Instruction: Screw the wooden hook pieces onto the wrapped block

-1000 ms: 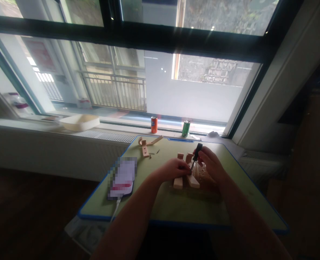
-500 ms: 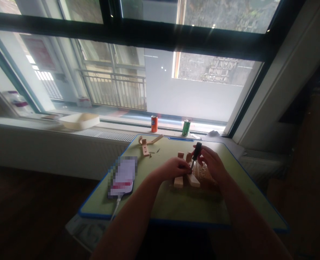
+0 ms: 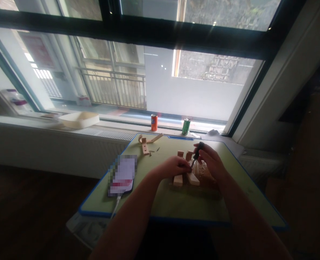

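Observation:
My right hand [image 3: 211,160] grips a screwdriver [image 3: 198,151] by its black handle. The metal shaft slants down to the left, its tip reaching a pale wooden piece [image 3: 193,179]. Beside that tip, the fingers of my left hand [image 3: 175,167] are pinched together; what they hold is too small to make out. A second wooden piece [image 3: 178,180] lies under and in front of my left hand, roughly alongside the first. To the right of both sits a brown object in shiny clear wrapping [image 3: 205,175], partly covered by my right hand and forearm.
Joined wooden parts [image 3: 145,148] and small screws [image 3: 150,154] lie at the table's [image 3: 160,206] back left. A phone [image 3: 123,175] with a white cable [image 3: 115,206] is at left. An orange can [image 3: 154,122], a green can [image 3: 186,127] and a cream tray [image 3: 80,120] stand on the sill.
The screwdriver's handle leans slightly farther right, and my right hand has shifted a little with it. My left hand stays at the tip.

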Demonstrator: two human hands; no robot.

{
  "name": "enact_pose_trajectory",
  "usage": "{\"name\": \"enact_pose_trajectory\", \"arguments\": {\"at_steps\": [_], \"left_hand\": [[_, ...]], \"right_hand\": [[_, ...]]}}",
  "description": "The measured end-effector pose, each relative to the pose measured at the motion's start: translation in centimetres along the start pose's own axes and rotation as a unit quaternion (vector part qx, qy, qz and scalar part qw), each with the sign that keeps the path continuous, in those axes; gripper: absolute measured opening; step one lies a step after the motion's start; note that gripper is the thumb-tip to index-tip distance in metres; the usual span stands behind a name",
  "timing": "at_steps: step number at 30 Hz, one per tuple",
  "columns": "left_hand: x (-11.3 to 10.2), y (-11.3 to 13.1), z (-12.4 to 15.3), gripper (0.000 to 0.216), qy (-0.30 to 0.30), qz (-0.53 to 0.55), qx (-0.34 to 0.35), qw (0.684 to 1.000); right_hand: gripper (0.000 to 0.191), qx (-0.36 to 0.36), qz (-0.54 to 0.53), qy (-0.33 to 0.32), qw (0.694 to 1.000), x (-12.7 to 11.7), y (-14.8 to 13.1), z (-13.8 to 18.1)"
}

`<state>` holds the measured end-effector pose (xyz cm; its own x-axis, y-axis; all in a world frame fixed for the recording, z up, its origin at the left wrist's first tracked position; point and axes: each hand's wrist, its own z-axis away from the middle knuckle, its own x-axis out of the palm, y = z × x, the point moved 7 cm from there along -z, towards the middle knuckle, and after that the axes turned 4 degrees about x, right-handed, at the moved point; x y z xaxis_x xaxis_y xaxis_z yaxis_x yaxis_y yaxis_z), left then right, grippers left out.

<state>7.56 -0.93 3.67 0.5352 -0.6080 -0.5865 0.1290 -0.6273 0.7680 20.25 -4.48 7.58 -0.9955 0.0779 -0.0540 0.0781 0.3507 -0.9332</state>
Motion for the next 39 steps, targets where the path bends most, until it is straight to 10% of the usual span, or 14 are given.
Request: {"name": "enact_pose_trajectory", "arguments": {"at_steps": [39], "left_hand": [[0.0, -0.37, -0.07, 0.027, 0.002, 0.002, 0.007, 1.0]], "right_hand": [[0.025, 0.01, 0.047, 0.006, 0.999, -0.05, -0.12, 0.05]]}}
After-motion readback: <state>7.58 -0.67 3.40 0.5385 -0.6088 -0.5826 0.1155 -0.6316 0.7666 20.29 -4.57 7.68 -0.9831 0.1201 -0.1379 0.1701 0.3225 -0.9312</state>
